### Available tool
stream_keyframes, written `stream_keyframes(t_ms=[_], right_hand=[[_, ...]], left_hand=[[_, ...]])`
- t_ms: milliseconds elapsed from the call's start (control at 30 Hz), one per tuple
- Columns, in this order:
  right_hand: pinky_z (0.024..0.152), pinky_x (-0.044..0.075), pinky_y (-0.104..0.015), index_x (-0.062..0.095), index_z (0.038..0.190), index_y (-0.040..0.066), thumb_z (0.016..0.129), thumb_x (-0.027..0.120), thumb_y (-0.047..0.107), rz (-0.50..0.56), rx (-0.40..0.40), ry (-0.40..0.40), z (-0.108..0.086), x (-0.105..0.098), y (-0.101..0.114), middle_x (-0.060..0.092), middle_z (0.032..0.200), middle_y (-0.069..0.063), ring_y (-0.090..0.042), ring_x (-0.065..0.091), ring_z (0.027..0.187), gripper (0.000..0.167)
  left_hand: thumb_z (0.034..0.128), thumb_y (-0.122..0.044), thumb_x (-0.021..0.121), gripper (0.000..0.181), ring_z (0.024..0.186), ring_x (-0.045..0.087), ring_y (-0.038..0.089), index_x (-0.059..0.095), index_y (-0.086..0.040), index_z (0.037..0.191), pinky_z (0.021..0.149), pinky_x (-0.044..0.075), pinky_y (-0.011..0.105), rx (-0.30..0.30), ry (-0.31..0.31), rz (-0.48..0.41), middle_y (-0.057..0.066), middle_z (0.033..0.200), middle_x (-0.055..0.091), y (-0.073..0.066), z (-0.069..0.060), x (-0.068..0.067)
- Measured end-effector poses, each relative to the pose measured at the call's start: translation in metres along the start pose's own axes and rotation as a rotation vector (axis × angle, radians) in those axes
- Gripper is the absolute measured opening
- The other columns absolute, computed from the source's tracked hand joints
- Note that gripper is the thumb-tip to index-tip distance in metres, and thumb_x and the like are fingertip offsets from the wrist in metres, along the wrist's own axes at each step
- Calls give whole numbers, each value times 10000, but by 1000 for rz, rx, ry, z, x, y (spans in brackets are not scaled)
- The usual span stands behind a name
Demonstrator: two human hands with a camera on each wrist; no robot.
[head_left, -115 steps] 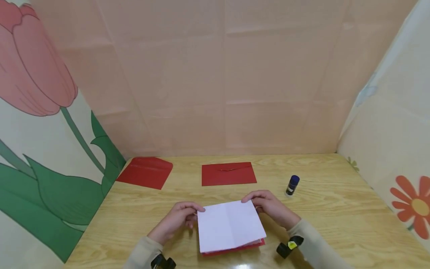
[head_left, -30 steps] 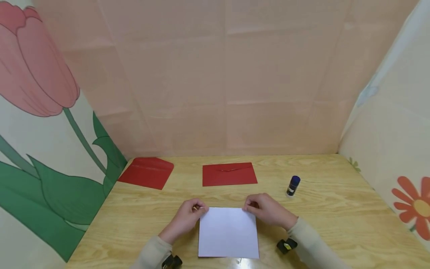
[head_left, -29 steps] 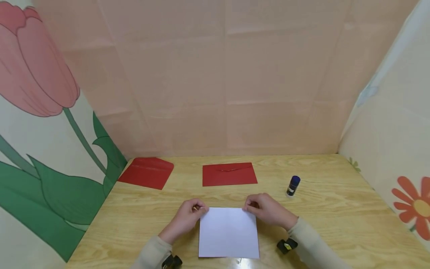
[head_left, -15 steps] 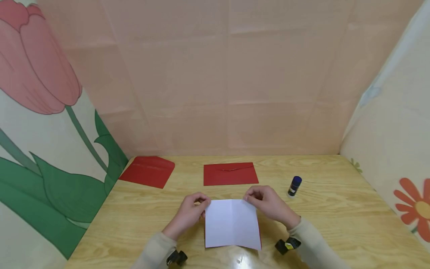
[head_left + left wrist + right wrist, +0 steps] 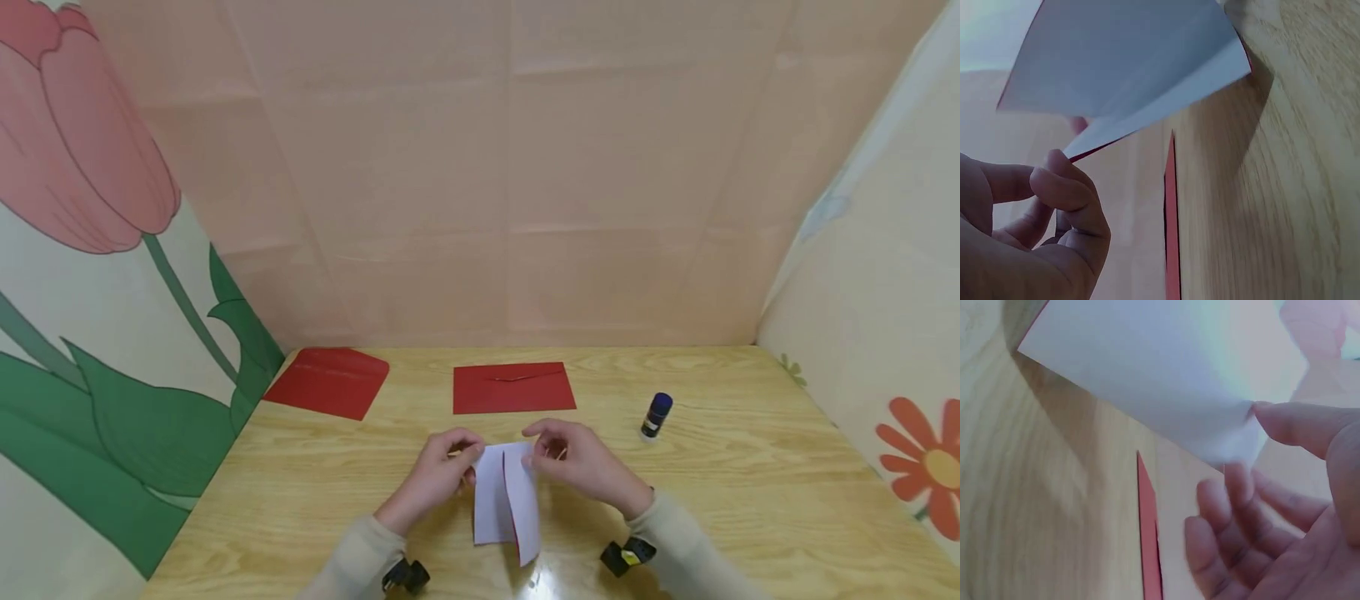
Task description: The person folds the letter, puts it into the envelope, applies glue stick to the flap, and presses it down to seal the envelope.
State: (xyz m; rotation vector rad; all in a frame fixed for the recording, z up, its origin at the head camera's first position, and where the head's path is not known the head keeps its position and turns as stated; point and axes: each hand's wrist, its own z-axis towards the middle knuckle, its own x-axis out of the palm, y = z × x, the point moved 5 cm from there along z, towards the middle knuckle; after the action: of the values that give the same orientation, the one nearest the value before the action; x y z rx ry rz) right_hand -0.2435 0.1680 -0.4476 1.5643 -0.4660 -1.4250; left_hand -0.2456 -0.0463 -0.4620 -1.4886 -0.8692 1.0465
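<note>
A folded card [image 5: 491, 504] with white faces and thin red edges stands partly folded between the hands, its right panel bent over toward the left one. My left hand [image 5: 442, 467] pinches the upper left corner of the card between thumb and curled fingers. On the right panel rests the thumb of my right hand [image 5: 581, 462]; in the right wrist view its other fingers are loosely bent below the card's edge [image 5: 1147, 400], apart from the thumb. From the left wrist view the raised panel [image 5: 1135, 56] curves above the wooden table.
A red envelope [image 5: 513, 388] lies beyond the card, and another red envelope [image 5: 330, 383] with its flap up lies at the back left. A glue stick [image 5: 657, 415] with a dark blue cap stands to the right. A peach wall covering [image 5: 495, 208] closes the table's back.
The card lay flat one second ago, then rose and creased at its middle. Now its right panel is swung leftward. Both hands have come nearer each other; the right fingers have loosened.
</note>
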Motion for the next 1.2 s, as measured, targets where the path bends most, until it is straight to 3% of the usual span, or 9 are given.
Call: stream_keyframes(t_ms=[267, 367, 500, 567, 733, 867, 1033, 1100, 1200], right_hand=[[621, 470, -256, 647, 914, 135, 895, 760, 301, -7, 64, -15, 2, 7, -10, 587, 830, 2, -177, 540, 764, 202], [608, 456, -247, 646, 869, 128, 897, 761, 305, 4, 81, -23, 3, 6, -9, 597, 806, -2, -170, 534, 747, 213], [579, 467, -255, 682, 894, 118, 899, 756, 334, 76, 132, -13, 3, 3, -9, 621, 812, -25, -171, 539, 725, 228], [579, 500, -289, 694, 926, 100, 906, 749, 331, 130, 158, -3, 3, 2, -10, 640, 838, -47, -202, 565, 734, 238], [588, 539, -364, 702, 953, 69, 912, 746, 294, 194, 192, 15, 2, -2, -13, 657, 865, -77, -298, 596, 765, 233], [565, 508, -306, 725, 924, 74, 900, 760, 294, 184, 173, 3, 3, -3, -14, 645, 810, -56, -220, 560, 703, 224], [547, 463, -284, 731, 971, 33, 940, 713, 259, 310, 150, -49, 4, -3, -11, 612, 777, -54, -168, 516, 649, 229], [561, 465, -290, 721, 979, 25, 962, 684, 232, 338, 132, -65, 3, -4, -10, 615, 807, -62, -174, 520, 669, 211], [582, 456, -265, 727, 922, 73, 964, 681, 203, 269, 59, -64, 5, -4, -4, 645, 824, -52, -159, 522, 678, 144]], left_hand=[[1064, -223, 488, 299, 650, 569, 167, 681, -3, 1128, 507, 436, 267, -4, 39, -47, 56, 919, 623, 0, -2, 7], [1042, -295, 539, 311, 681, 587, 194, 694, -35, 1115, 512, 433, 268, -10, 29, -14, 66, 917, 627, 0, 0, 6], [982, -281, 655, 228, 703, 590, 226, 704, -74, 1065, 528, 446, 270, -3, -20, 33, 66, 849, 617, 0, 2, 3], [982, -245, 657, 202, 714, 588, 234, 698, -68, 1071, 541, 456, 276, -9, -38, 16, 66, 836, 614, 1, 2, 1], [983, -212, 654, 195, 748, 591, 261, 690, -69, 1111, 566, 468, 292, -29, -29, -12, 71, 892, 614, 2, 2, 0], [978, -249, 663, 196, 761, 593, 251, 709, -88, 1079, 568, 466, 289, -22, -18, 21, 56, 915, 623, 2, 3, 0], [984, -206, 652, 186, 716, 576, 181, 700, -33, 1030, 571, 455, 253, -1, -15, -49, 48, 844, 623, 1, 3, 1], [984, -174, 649, 165, 708, 596, 188, 692, -18, 1015, 563, 454, 239, 3, 10, -57, 49, 838, 634, -1, 2, 3], [972, -157, 664, 136, 725, 621, 215, 708, -28, 984, 572, 464, 252, 12, 89, 8, 54, 854, 658, -2, 0, 3]])
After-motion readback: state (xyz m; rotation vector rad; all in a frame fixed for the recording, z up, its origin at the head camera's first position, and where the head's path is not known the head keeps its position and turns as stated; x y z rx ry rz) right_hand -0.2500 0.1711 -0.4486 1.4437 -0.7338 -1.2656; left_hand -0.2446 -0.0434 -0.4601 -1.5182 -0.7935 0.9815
